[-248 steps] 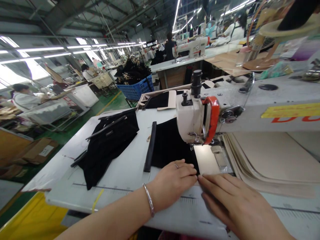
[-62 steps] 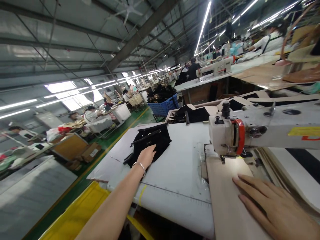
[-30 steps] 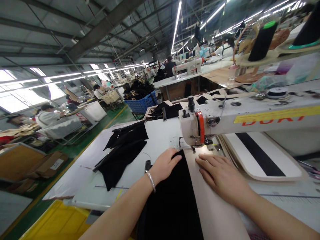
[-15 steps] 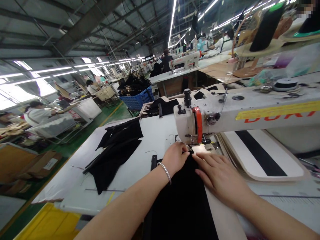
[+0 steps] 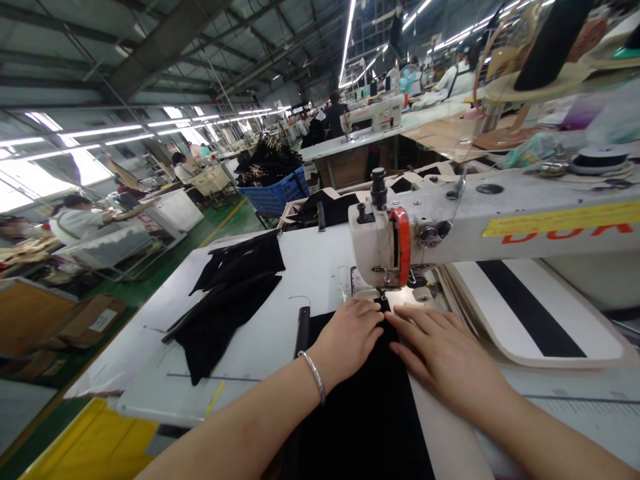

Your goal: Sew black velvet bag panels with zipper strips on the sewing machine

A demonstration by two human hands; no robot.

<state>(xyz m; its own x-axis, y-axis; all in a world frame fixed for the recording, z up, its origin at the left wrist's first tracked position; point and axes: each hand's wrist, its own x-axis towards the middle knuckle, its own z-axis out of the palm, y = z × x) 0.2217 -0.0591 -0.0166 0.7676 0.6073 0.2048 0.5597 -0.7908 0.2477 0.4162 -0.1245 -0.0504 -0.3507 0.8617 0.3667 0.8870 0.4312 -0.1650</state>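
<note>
Black fabric [image 5: 370,413] lies over a pale panel [image 5: 443,427] on the sewing machine table, its far end under the needle area of the white sewing machine [image 5: 373,247]. My left hand [image 5: 350,333], with a silver bangle at the wrist, rests on the fabric close to the presser foot, fingers spread over it. Across from it, my right hand [image 5: 435,340] lies flat with fingers stretched, on the fabric's right edge and the pale panel. Both hands' fingertips nearly meet just in front of the needle.
Black fabric pieces [image 5: 225,300] lie on the table's left. Pale panels with a black stripe [image 5: 530,307] are stacked at right. Behind stands a blue crate [image 5: 277,193] of black items. A yellow bin [image 5: 95,440] sits lower left. Several people work farther off.
My left hand has loosened from a pinch at the fabric's edge and spread flatter, a little lower. My right hand stays nearly in place. The view has shifted slightly.
</note>
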